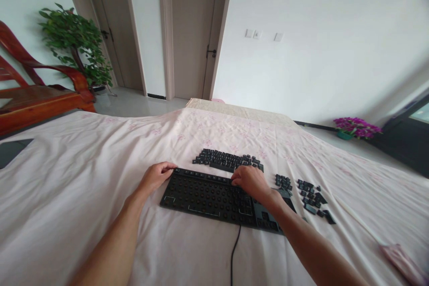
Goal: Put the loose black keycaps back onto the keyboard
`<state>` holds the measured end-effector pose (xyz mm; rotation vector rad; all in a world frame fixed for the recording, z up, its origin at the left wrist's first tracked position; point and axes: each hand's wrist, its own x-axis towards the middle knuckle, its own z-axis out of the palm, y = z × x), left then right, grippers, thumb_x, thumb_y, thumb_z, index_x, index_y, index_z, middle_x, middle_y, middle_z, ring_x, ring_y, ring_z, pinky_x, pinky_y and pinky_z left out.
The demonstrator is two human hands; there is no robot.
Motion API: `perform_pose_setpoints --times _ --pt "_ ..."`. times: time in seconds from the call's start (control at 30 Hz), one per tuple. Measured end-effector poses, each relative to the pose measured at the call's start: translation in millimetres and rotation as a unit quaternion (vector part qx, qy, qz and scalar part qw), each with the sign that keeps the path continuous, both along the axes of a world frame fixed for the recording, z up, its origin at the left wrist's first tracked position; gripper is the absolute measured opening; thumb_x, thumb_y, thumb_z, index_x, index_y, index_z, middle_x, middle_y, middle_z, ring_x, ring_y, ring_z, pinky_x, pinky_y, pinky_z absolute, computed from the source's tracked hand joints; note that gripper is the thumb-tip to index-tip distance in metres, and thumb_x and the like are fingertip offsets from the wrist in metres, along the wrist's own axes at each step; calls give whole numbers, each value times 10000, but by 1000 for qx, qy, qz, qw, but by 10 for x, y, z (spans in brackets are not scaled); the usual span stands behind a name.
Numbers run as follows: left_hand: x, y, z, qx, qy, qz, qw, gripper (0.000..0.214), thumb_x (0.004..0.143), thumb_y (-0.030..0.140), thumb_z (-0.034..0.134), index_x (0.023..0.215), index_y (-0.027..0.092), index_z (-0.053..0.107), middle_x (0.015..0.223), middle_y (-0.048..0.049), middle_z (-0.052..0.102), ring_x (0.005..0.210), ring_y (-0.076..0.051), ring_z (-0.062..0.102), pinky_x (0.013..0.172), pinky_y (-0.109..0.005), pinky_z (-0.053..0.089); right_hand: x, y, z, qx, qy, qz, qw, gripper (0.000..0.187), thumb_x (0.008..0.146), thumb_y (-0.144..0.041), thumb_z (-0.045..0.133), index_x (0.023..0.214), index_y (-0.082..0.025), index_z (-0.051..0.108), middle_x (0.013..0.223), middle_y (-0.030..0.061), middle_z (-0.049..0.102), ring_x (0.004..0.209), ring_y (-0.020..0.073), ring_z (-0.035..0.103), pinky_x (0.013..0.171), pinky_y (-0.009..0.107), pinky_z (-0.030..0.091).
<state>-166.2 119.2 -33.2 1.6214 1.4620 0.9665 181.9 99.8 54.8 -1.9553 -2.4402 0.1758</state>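
A black keyboard [201,196] lies on the pale bedspread, most of its keycaps off and bare switches showing. Its top row still carries caps. At the upper left corner, my left hand [157,176] grips the edge between thumb and fingers. My right hand [251,182] is closed over the top row, right of the middle; its fingertips press together there, and whatever they pinch is hidden. Just behind the keyboard, loose keycaps [223,158] sit in rows, partly covered by my right hand. To the right are a small group of keycaps [283,181] and a looser one [311,197].
A black cable [235,250] runs from the keyboard's near edge toward me. On the bedspread [110,165], a dark flat object [13,149] lies at far left and a pink cloth item [400,259] at lower right. A wooden chair [50,94] stands at left.
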Motion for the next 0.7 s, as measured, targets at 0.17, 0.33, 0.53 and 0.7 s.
perform_pose_setpoints --times 0.17,0.33,0.53,0.7 --pt "-15 8 -29 -4 6 0 1000 361 753 376 560 1003 158 702 904 -62 740 833 -224 677 780 -299 487 -37 55 26 -6 -22 6 1000 150 716 -318 668 844 -321 746 840 -14 727 864 205 647 674 260 385" --pt "-37 35 -73 11 21 -6 1000 355 758 365 557 1012 166 704 933 -59 738 856 -222 671 801 -300 477 -51 -18 4 12 -39 12 999 138 775 -317 627 858 -297 735 900 -3 709 871 195 636 676 256 375" --pt "-47 47 -96 13 13 -5 1000 347 764 367 556 1009 172 704 938 -60 739 859 -219 674 782 -289 483 -125 -270 -85 47 -86 42 994 249 910 -226 445 853 -220 688 917 51 647 821 171 610 639 257 366" --pt "-41 43 -87 5 7 -3 1000 350 753 368 566 1002 166 707 923 -63 741 844 -220 678 768 -286 489 -203 -456 -180 90 -122 57 987 257 850 -68 440 978 -184 630 977 89 603 889 202 554 715 290 383"
